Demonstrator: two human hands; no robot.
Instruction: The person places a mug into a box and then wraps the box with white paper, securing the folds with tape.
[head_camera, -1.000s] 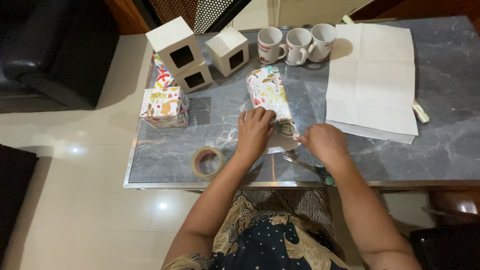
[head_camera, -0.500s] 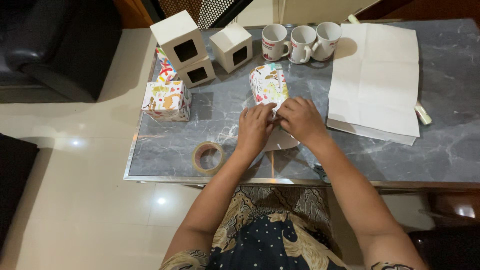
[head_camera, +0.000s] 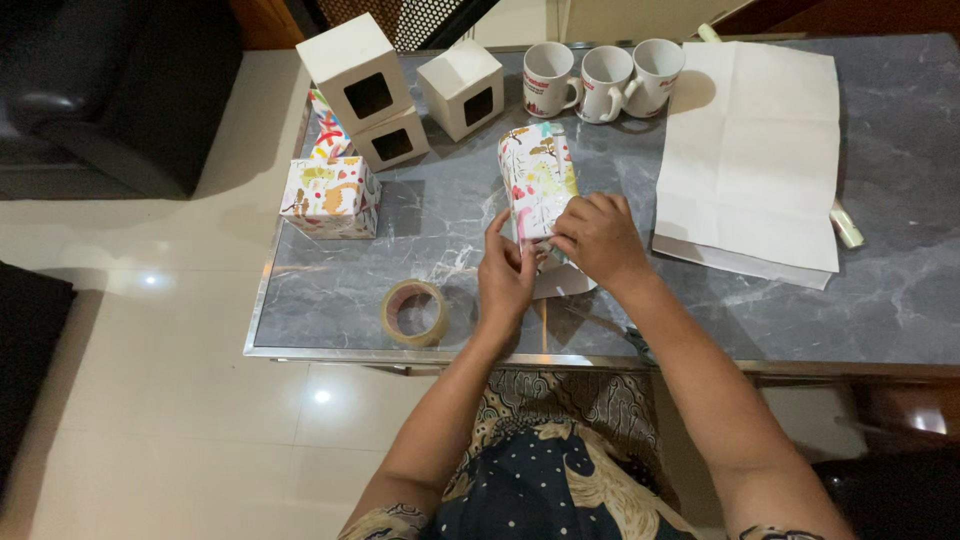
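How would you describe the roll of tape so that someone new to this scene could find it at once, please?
Start at the grey marble table and go to its near edge. The roll of tape lies flat there, just beside the left hand. It is the only brown ring; everything near it is a box or paper.

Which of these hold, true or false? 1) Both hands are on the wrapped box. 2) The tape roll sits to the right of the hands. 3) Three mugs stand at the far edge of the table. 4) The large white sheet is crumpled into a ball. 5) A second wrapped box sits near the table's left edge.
1) True: left hand and right hand both press the near end of the wrapped box.
2) False: the tape roll lies left of the hands, near the front edge.
3) True: three mugs stand in a row.
4) False: the white sheet lies flat, with fold creases.
5) True: the second wrapped box sits there, before the white window boxes.
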